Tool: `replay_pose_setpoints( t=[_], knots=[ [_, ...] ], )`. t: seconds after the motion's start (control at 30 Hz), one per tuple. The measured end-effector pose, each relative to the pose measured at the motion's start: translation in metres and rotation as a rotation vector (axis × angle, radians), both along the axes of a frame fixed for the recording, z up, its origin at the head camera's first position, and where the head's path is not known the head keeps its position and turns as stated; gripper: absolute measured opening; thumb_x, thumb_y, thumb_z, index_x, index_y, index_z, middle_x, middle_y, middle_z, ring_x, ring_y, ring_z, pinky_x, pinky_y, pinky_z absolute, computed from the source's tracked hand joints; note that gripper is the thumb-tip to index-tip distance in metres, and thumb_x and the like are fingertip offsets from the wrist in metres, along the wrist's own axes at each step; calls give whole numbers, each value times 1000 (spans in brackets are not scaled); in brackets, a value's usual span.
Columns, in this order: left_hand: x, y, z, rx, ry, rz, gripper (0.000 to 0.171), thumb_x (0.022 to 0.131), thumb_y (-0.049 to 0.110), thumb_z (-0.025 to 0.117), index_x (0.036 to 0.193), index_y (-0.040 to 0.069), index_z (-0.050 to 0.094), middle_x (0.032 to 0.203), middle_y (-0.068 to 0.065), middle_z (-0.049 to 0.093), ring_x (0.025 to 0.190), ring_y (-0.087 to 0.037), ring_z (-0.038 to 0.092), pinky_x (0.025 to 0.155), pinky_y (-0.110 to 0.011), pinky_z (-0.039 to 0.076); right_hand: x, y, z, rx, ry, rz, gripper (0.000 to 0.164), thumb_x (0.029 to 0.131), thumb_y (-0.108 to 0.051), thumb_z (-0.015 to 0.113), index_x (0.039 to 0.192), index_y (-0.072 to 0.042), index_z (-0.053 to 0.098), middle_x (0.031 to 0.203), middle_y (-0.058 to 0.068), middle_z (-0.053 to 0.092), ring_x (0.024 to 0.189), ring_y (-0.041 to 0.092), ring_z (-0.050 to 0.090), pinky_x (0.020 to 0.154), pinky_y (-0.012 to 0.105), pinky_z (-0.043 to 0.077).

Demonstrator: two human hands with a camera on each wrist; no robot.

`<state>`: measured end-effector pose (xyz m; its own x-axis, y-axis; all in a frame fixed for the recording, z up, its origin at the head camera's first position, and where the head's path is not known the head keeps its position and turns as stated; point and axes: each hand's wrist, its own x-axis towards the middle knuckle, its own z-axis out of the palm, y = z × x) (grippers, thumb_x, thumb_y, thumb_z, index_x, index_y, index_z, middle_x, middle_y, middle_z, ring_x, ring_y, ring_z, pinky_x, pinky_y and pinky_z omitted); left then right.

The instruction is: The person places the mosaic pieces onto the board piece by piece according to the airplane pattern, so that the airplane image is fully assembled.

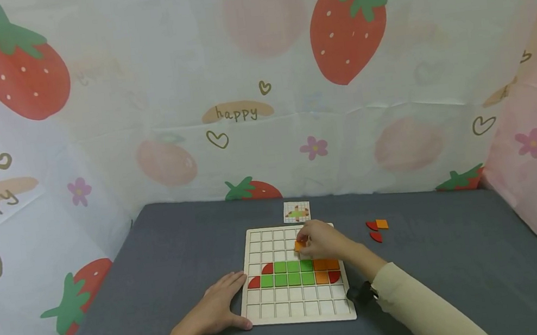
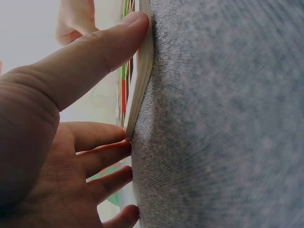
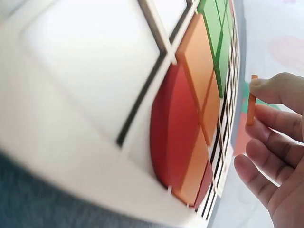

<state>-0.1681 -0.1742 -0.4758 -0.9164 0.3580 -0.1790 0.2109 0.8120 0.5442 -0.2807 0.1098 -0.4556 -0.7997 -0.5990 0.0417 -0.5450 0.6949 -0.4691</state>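
Observation:
A pale wooden grid board (image 1: 295,294) lies on the grey table. Across its middle, two rows hold green square tiles (image 1: 294,279), orange square tiles (image 1: 321,277) and red rounded tiles (image 1: 254,282) at the ends. My left hand (image 1: 216,306) rests at the board's left side, fingers fairly straight, its thumb on the near left corner and fingertips against the edge. Between thumb and fingertips my right hand (image 1: 324,241) pinches an orange square tile (image 3: 251,100) over the upper rows, above the green tiles. My right forearm passes over the board's right edge.
Right of the board lie a loose orange square tile (image 1: 382,224) and two red rounded tiles (image 1: 376,237). A small pattern card (image 1: 296,212) lies just beyond the board's far edge. A strawberry-print curtain (image 1: 167,91) hangs behind the table (image 1: 188,241).

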Motion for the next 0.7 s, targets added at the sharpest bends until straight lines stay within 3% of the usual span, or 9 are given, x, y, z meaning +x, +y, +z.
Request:
replay_pose_setpoints(
  t=[0.2,0.7],
  knots=[
    [0,0,0,-1,4,-3,101,63,38,89,145,0,43,152,-17,41,144,-40,30,110,-66,27,0,-9,-5,7,-30,16,22,84,-20,76,101,-6,74,96,2,63,84,12,55,78,31,52],
    [0,-1,0,5,-1,3,101,63,38,88,145,0,43,153,-17,40,144,-40,30,110,-66,26,-1,-20,-11,60,19,83,19,85,-17,73,100,-5,75,92,4,65,83,15,58,75,29,51]
  ],
)
